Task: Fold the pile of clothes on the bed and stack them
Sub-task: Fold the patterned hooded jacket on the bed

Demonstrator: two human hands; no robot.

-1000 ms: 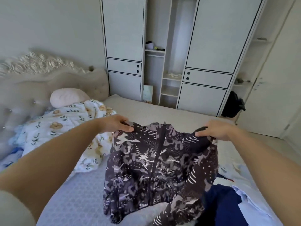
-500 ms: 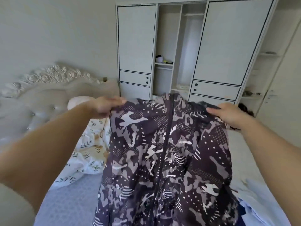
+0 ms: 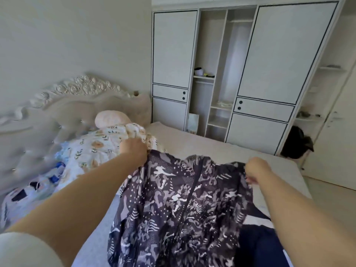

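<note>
A dark patterned zip jacket (image 3: 181,205) is spread out in front of me over the bed (image 3: 192,141), its zip running down the middle. My left hand (image 3: 133,149) grips its left shoulder and my right hand (image 3: 257,168) pinches its right shoulder, both arms stretched forward. The jacket's lower part hangs down toward me and covers part of a dark blue garment (image 3: 258,245) at the lower right. Where the jacket's hem lies is hidden.
A floral quilt (image 3: 92,151) and a pink pillow (image 3: 111,118) lie by the tufted headboard (image 3: 48,116) on the left. A white wardrobe (image 3: 269,64) with open shelves stands behind the bed. A black bag (image 3: 294,141) sits on the floor at the right.
Both hands have come down with the jacket from chest height toward the bed, and the jacket now lies lower and flatter than half a second ago.
</note>
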